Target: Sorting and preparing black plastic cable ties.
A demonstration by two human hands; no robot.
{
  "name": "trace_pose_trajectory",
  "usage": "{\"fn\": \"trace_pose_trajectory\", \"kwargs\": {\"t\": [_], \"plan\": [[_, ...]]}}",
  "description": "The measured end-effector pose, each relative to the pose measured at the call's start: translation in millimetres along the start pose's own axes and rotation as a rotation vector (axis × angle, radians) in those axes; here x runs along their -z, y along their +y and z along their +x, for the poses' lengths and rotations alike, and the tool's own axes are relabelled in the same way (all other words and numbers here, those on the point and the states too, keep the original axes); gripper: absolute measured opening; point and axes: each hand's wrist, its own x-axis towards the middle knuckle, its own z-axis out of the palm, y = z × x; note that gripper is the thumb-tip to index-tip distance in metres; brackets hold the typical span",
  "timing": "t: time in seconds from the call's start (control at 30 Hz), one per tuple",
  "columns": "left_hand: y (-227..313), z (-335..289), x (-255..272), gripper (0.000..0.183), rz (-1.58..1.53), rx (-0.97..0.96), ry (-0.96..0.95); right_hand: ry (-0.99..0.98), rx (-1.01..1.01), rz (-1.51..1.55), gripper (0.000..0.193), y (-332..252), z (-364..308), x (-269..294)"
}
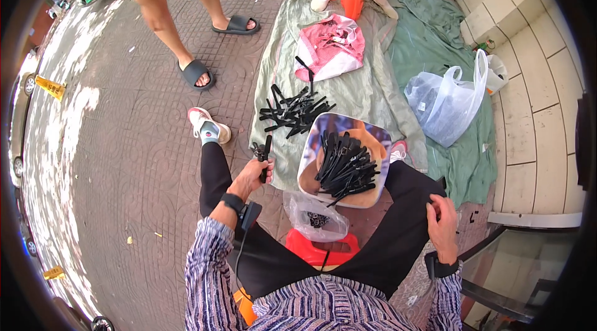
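- Pale-green sheet (273, 64) is lying ahead, bearing a scattered pile of black strips (295, 110).
- Printed board (372, 129) is standing nearer, carrying a heap of black strips (347, 166).
- Right hand (443, 226) is hanging by the right knee (410, 183), fingers loosely curled; its grip cannot be told.
- Left hand (252, 175) is reaching forward, fist gripping a slim black piece (267, 144) left of the board, its long axis pointing away from the person.

held strip (268, 144): partly hidden | standing person (163, 20): cut off at top | bagged dark bits (318, 220): too small to tell
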Motion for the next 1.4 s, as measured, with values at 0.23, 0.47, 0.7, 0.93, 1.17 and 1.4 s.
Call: {"fn": "trace_pose_trajectory", "kwargs": {"t": [0.23, 0.47, 0.7, 0.93, 1.17, 1.4], "plan": [[12.4, 107.1, -5.9, 0.01, 0.446, 0.05, 0.323, 0.108, 0.311, -0.314, 0.017, 38.9, 6.6, -10.7], [8.2, 179.7, -18.8, 0.011, 0.701, -0.134, 0.367, 0.068, 0.242, -0.366, 0.015, 41.0, 6.8, -10.9], [-23.5, 215.8, -9.3, 0.031, 1.605, -0.798, 0.274, 0.016, 0.289, -0.394, 0.017, 35.9, 15.1, -15.8], [-14.2, 198.8, -0.4, 0.06, 1.562, -0.573, 0.273, -0.019, 0.287, -0.411, 0.013, 21.1, 27.3, -15.6], [3.3, 229.6, 33.8, 0.057, 1.766, -0.54, 0.487, 0.01, 0.342, -0.447, 0.011, 16.5, 30.4, -20.4], [-17.4, 221.7, 34.4, 0.013, 0.304, 0.012, 0.078, 0.005, 0.33, -0.479, 0.012, 13.3, 36.4, -21.3]]}}
